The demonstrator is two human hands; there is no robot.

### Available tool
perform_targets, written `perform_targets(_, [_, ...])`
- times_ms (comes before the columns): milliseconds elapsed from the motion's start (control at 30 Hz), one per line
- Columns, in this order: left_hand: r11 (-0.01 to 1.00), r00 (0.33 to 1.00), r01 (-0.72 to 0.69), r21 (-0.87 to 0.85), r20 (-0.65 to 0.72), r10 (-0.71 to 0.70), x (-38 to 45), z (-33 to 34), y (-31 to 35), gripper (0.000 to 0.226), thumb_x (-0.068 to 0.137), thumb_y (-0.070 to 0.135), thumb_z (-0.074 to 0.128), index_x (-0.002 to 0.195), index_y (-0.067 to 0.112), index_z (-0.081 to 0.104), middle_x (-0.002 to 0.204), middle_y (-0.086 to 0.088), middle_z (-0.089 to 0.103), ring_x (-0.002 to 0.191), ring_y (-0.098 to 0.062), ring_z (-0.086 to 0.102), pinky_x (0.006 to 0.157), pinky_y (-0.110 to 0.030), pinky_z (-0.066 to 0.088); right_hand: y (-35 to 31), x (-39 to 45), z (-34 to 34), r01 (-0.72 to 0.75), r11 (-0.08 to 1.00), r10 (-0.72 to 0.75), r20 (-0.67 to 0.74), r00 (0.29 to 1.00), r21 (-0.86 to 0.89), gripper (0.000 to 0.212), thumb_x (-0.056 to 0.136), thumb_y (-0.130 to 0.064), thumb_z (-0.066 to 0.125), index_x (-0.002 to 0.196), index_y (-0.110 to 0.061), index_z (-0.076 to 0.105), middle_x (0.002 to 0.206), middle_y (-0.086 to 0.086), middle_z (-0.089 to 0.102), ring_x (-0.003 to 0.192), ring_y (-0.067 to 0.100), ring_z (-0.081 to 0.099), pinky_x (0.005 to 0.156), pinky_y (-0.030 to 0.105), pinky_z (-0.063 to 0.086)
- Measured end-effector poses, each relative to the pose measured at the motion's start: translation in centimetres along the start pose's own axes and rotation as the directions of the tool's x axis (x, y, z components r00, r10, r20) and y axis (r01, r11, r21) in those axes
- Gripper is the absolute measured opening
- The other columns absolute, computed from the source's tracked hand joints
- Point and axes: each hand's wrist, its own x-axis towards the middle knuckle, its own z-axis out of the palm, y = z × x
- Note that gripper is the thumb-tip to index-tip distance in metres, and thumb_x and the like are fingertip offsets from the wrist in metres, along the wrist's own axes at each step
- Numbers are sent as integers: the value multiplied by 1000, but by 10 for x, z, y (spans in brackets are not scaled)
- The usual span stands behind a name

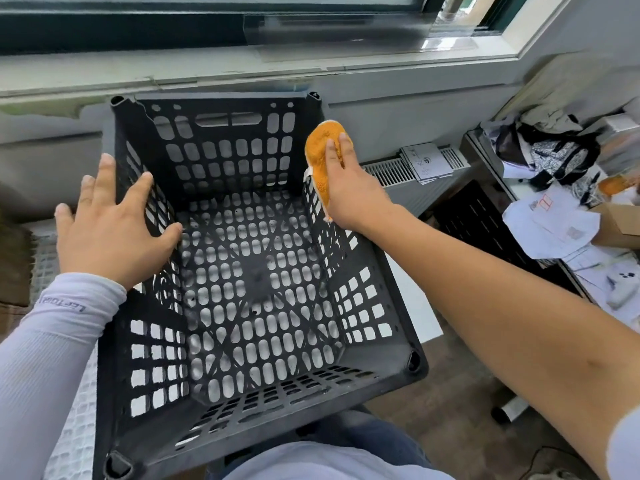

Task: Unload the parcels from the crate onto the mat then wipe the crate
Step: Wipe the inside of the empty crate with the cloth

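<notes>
A: Background first. What was there?
B: Window sill (242,69) along the top, grey wall under it. Vent grille (391,171) just past the right hand. Cluttered table (519,188) further out on that side.

A: Task thing?
B: Black perforated crate (256,403), between the two hands, open top toward the camera. Nothing lay inside it, holes showed a white surface beneath.

A: Parcels?
B: White parcels (550,223) with labels sat on the cluttered table, well out beyond the right forearm. A cardboard box (620,226) sat beside them.

A: Right hand?
B: Right hand (349,188) pressed an orange sponge (322,154) against the top of the crate's wall on its side. Fingers lay straight over the sponge, thumb hidden.

A: Left hand?
B: Left hand (110,230) rested on the opposite rim, fingers spread and straight, thumb inside the wall. Gripping nothing.

A: Mat?
B: White waffle-textured mat (74,441) lay under the left forearm, partly covered by the crate.

A: Anything else?
B: Grey sleeve (45,358) on the left arm; right forearm bare.
</notes>
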Motion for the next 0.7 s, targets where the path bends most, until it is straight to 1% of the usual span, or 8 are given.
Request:
perform_targets(67, [1000, 1000, 1, -12, 2, -1, -1, -1, 1, 85, 90, 60, 65, 161, 31, 28, 173, -5, -3, 158, -35, 10, 121, -66, 17, 1, -12, 8, -22, 1000, 22, -18, 1000, 5, 95, 100, -9, 57, 163, -11, -14, 170, 11, -22, 132, 40, 51, 89, 41, 46])
perform_targets(133, [1000, 1000, 1, -19, 8, -1, -2, -2, 1, 85, 90, 61, 64, 162, 30, 28, 173, -5, -3, 158, -35, 10, 121, -65, 17, 2, -23, 12, -45, 998, 46, -35, 998, 39, 93, 101, -12, 56, 163, -12, -13, 172, 11, -16, 134, 41, 50, 99, 46, 47])
perform_targets(200, [1000, 1000, 2, -23, 16, -2, -3, -3, 1, 85, 91, 61, 63, 162, 30, 28, 174, -4, -4, 158, -34, 9, 122, -65, 17, 3, -33, 13, -60, 994, 65, -53, 996, 96, 87, 103, -15, 53, 164, -12, -9, 173, 9, -7, 137, 41, 47, 108, 50, 44])
perform_targets(300, [999, 1000, -2, -38, 21, 3, -3, -4, 1, 85, 91, 61, 63, 162, 30, 28, 173, -4, -4, 158, -34, 9, 122, -66, 17, 2, -45, 15, -61, 985, 79, -112, 991, 159, 77, 106, -21, 47, 165, -11, -2, 173, 9, 5, 144, 38, 40, 114, 51, 37])
perform_targets(367, [999, 1000, -5, -51, 19, 6, -3, -4, 1, 84, 91, 61, 63, 161, 30, 28, 173, -4, -3, 158, -34, 9, 122, -66, 16, 2, -48, 17, -57, 982, 84, -147, 986, 180, 71, 108, -23, 42, 165, -10, 2, 173, 9, 7, 147, 36, 36, 116, 51, 35])
perform_targets(500, [999, 1000, -4, -49, 15, 4, -3, -3, 0, 84, 91, 61, 63, 161, 30, 28, 173, -4, -3, 158, -34, 9, 122, -66, 16, -2, -39, 14, -71, 970, 111, -169, 979, 230, 64, 109, -21, 40, 164, -8, 11, 172, 11, 13, 153, 33, 27, 122, 49, 31])
perform_targets(633, [998, 1000, -2, -60, 10, 3, -3, -2, 0, 84, 91, 62, 63, 161, 31, 29, 174, -4, -3, 158, -34, 9, 122, -66, 16, -9, -13, 7, -93, 972, 129, -160, 979, 214, 65, 109, -18, 41, 165, -10, 10, 173, 8, 7, 157, 30, 19, 125, 48, 25])
perform_targets(700, [998, 1000, 4, -61, 11, -3, -3, -1, 0, 84, 91, 61, 63, 161, 31, 28, 174, -3, -3, 158, -34, 9, 122, -66, 16, -13, 5, 1, -110, 973, 141, -145, 979, 202, 67, 108, -17, 43, 165, -9, 8, 173, 8, 5, 157, 32, 19, 124, 48, 24])
